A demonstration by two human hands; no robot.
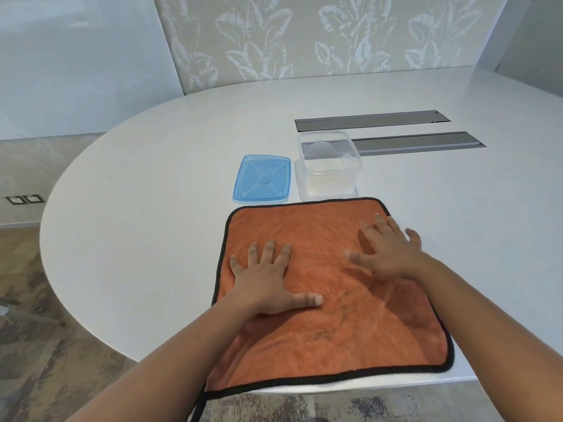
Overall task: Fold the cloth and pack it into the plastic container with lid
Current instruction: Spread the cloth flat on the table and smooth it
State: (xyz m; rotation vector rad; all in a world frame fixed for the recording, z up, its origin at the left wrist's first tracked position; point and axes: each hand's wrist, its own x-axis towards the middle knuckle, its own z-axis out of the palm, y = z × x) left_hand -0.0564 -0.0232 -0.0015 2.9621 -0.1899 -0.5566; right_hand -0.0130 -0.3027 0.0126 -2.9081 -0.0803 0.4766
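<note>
In the head view, the orange cloth (332,287) lies spread flat and unfolded on the white surface (152,178), its black-trimmed near edge running along or slightly past the near rim of the surface. A dark loop or strap hangs down from its near left corner. The left hand (268,284) rests palm down on the left half of the cloth, fingers spread wide, gripping nothing. The right hand (387,251) lies flat on the right half toward the far edge, also splayed and holding nothing; it looks slightly blurred, so whether it presses firmly cannot be told.

Judging from this, the step in hand is smoothing the cloth before the first fold; no fold is made yet. The next move probably calls for pinching two corners of one edge and carrying them over to meet the opposite edge, keeping the trim lined up.

Just beyond the far edge of the cloth stand the clear plastic container (329,166), open and apparently empty, and the blue lid (262,181) lying flat just to its left. The container's near wall is very near the cloth's far edge, perhaps touching, so a fold made away from the person could nudge it. Two dark recessed slots (417,143) sit farther back. To the left and right of the cloth the surface is bare, leaving room for a sideways fold.
</note>
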